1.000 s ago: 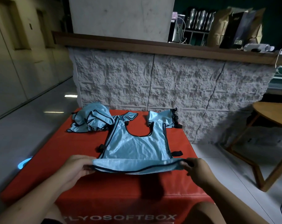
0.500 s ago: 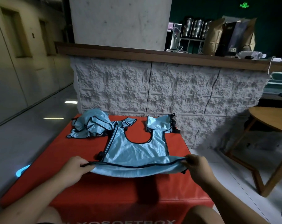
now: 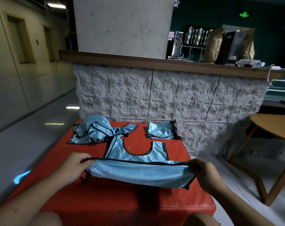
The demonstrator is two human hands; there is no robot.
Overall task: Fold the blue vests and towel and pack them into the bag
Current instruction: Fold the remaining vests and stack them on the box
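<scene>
From the head view, the left hand [image 3: 73,167] and right hand [image 3: 203,172] each pinch a bottom corner of the blue vest [image 3: 138,162], lifted between their fingers above the red box [image 3: 106,201], with more vests beyond.

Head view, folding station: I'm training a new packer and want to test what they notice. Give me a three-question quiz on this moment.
1. True or false: both hands grip the hem of the spread vest.
2. Where does the folded vest lie on the red soft box?
A. far right
B. near left
C. under the crumpled vests
3. Fill in: the lifted hem is held ____ the box top.

Key
1. True: the left hand and right hand each pinch one end of the black-trimmed hem.
2. A
3. above
</scene>
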